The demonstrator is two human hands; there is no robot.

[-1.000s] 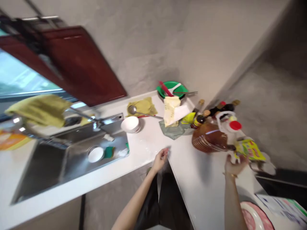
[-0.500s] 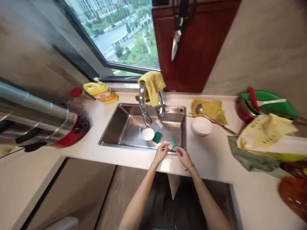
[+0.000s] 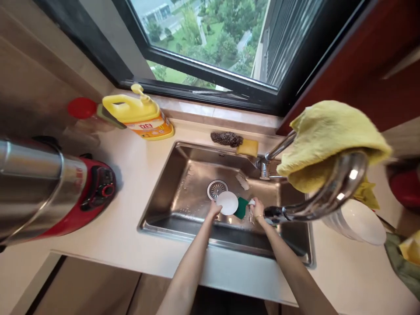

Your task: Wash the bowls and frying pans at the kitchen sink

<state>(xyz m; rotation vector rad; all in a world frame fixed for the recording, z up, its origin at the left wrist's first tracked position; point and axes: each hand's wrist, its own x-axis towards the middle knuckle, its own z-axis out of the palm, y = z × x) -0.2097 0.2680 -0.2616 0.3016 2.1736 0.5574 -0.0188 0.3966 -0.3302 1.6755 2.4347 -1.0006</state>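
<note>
Both my hands are down in the steel sink (image 3: 170, 197). My left hand (image 3: 214, 211) touches the near edge of a small white round dish (image 3: 227, 203) lying on the sink floor beside the drain (image 3: 217, 189); its fingers are curled at the rim. My right hand (image 3: 256, 208) is closed around something small and white, right of a green sponge (image 3: 242, 207). The curved chrome tap (image 3: 324, 192) with a yellow cloth (image 3: 331, 140) draped over it hangs close to the camera and hides the sink's right part.
A yellow detergent jug (image 3: 139, 116) and a red-capped bottle (image 3: 83, 118) lie by the window sill. A red and steel cooker (image 3: 49, 183) stands at the left. A steel scourer (image 3: 226, 138) and yellow sponge (image 3: 247, 148) rest on the sink's back rim. A white bowl (image 3: 356, 216) is at the right.
The view swung from the right counter to the sink and closed in. Both hands went from the sink's front edge down into the basin, to the white dish and green sponge.
</note>
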